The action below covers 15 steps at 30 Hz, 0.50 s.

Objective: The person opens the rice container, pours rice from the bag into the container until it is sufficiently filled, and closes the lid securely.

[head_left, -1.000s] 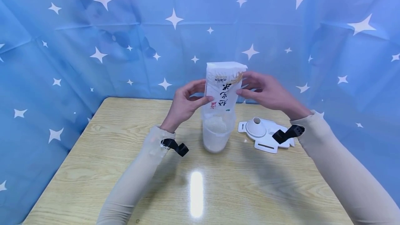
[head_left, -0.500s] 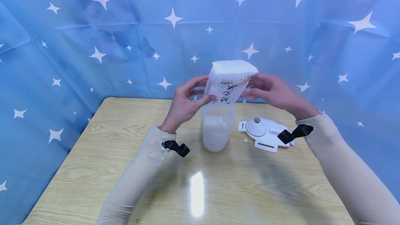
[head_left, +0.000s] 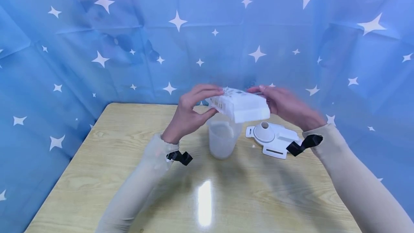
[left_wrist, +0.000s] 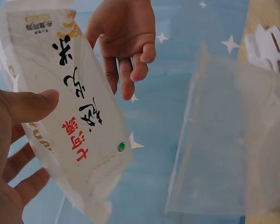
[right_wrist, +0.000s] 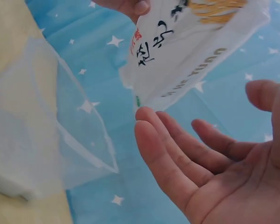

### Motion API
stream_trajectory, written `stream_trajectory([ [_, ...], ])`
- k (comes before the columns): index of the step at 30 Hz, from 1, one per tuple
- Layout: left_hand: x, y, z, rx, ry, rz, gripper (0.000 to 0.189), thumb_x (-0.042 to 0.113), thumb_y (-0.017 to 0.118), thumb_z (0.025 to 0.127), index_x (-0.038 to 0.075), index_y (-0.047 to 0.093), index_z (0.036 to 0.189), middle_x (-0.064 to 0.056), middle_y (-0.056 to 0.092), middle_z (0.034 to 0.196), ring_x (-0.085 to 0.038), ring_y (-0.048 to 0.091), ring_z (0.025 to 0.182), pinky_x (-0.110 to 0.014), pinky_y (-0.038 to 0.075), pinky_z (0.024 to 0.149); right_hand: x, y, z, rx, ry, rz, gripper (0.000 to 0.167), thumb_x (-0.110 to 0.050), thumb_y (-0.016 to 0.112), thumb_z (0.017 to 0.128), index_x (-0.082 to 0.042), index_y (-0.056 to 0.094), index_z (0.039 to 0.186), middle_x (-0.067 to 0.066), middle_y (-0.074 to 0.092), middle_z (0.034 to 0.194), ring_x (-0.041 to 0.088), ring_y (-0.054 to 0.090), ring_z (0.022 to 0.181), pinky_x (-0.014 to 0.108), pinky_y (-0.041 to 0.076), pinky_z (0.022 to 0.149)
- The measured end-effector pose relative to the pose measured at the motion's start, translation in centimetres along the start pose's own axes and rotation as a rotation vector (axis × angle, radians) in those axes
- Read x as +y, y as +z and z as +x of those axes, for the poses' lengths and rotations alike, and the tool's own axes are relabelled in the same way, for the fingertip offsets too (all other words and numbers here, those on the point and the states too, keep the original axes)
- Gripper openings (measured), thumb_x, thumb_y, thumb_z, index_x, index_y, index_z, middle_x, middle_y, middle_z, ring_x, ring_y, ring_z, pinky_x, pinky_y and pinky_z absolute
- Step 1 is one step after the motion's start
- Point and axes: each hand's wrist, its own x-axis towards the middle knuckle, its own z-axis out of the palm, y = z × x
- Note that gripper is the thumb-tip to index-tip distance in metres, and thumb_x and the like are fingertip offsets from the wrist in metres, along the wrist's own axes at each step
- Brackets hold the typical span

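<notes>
My left hand grips a white rice bag printed with black and red characters, thumb on one face and fingers behind. The bag is tipped over nearly flat in the head view. It hangs above a tall translucent plastic container with pale contents low inside. In the right wrist view my right hand is open with extended fingers, fingertips right at the bag's lower end. The container's angled mouth stands beside the bag in the left wrist view.
A white plastic piece with a funnel-like cone and slotted tabs lies on the wooden table, right of the container. A blue curtain with white stars hangs behind the table.
The bag has come up off the container and tipped over, its flat base now turned toward the camera. My right hand has moved a little right and let go of the bag.
</notes>
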Motion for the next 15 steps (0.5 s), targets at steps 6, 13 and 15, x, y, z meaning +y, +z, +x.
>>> stream_trajectory([
  [6,0.6,0.0,-0.7,-0.057,0.14,0.068,0.035,0.0,0.079,0.087,0.008,0.074,0.12,-0.013,0.07,0.128,-0.033,0.057,0.132,-0.043,0.043,0.121,1.5,1.3,0.2,-0.133,0.002,0.243,0.077,-0.045,0.044,0.109,0.009,0.019,0.158,0.0,0.075,0.125,0.012,0.076,0.097,0.025,0.064,0.076],
  [13,1.3,0.5,-1.3,-0.127,0.227,0.192,0.037,-0.004,0.074,0.089,0.015,0.074,0.121,-0.008,0.069,0.131,-0.032,0.053,0.137,-0.047,0.039,0.125,2.5,3.3,-0.4,-0.193,0.032,0.294,0.074,-0.038,0.04,0.111,0.006,0.007,0.161,-0.003,0.07,0.127,0.016,0.074,0.107,0.032,0.064,0.089],
  [15,1.4,0.6,-1.4,-0.14,0.237,0.222,0.039,-0.004,0.074,0.088,0.017,0.073,0.121,-0.007,0.069,0.132,-0.031,0.052,0.139,-0.049,0.038,0.126,2.6,3.7,-0.6,-0.166,0.045,0.276,0.071,-0.034,0.043,0.111,0.001,0.009,0.162,-0.002,0.068,0.126,0.016,0.073,0.105,0.033,0.065,0.087],
])
